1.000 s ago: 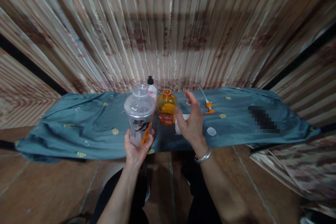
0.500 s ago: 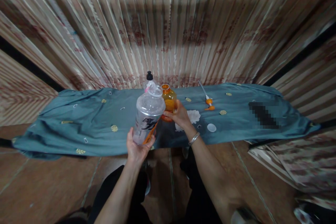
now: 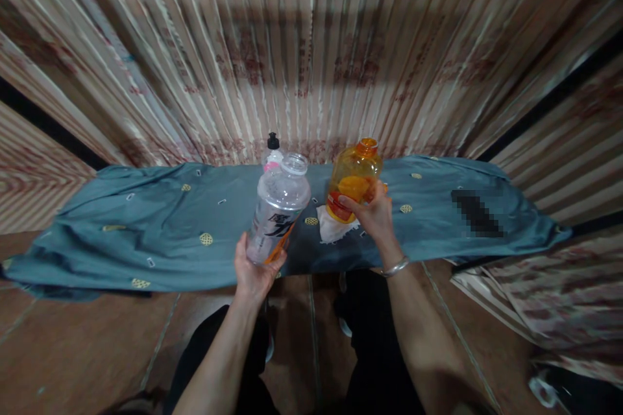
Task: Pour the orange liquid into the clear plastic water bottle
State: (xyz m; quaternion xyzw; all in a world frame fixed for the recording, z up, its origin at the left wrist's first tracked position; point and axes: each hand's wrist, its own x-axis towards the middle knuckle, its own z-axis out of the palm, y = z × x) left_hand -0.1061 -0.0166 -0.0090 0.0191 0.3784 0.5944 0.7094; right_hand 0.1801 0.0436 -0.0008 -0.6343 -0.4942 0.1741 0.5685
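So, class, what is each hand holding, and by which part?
The left hand holds the clear bottle near its base. The right hand holds the amber bottle by its lower half.

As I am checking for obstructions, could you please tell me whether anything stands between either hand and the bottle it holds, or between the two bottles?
Nothing visible does: the left hand grips the clear bottle, the right hand the amber bottle, and no object shows between the bottles.
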